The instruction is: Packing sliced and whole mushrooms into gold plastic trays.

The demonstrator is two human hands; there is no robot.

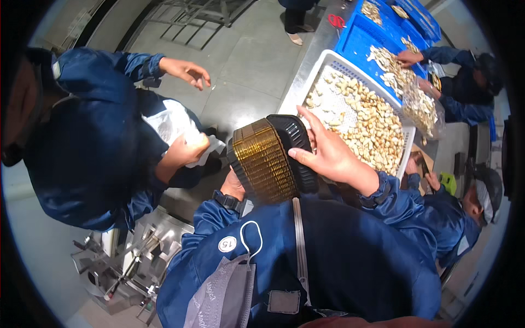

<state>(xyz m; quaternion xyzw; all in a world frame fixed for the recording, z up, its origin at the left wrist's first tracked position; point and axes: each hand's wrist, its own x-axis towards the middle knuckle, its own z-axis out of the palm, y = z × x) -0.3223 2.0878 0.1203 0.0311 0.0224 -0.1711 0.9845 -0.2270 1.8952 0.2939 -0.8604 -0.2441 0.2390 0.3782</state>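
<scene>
In front of my chest I hold a nested stack of plastic trays (pixel 263 161), dark with shiny gold-brown edges. My left hand (pixel 234 185) supports its left end from beneath, and most of its fingers are hidden behind the stack. My right hand (pixel 334 154) is closed on the right end, thumb on the black outer tray (pixel 296 143) and the other fingers at its far edge. Just beyond my right hand stands a white perforated basket (pixel 324 61) with many small tan-and-cream food pieces (pixel 367 117), apparently mushrooms.
At the left a co-worker holds a white crumpled sheet or bag (pixel 174 124). Blue trays (pixel 358 37) with pale slices stand on the metal table (pixel 298 82), where another co-worker reaches in. A third person is at the right. Metal equipment (pixel 136 262) stands lower left.
</scene>
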